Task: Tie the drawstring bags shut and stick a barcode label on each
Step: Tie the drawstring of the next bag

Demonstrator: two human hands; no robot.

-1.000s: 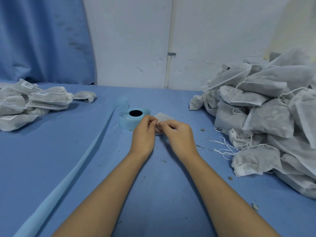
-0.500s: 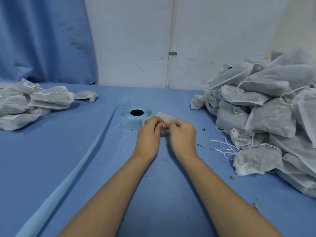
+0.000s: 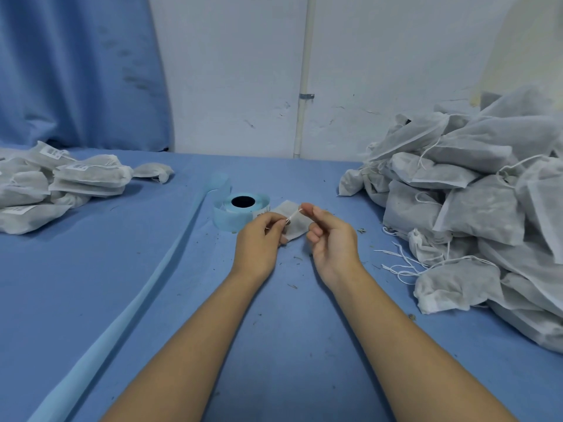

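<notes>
On the blue table, a pile of untied bags fills the right and labelled bags lie far left. Your left hand and right hand, just near of the roll, each pinch an end of a taut string over one small bag.

We can read no words or numbers. Left of the label roll, the stacked bags carry white barcode labels, but their bars and print are too small for us to make out. At the roll's right edge, one white label shows dark print that is likewise illegible.
</notes>
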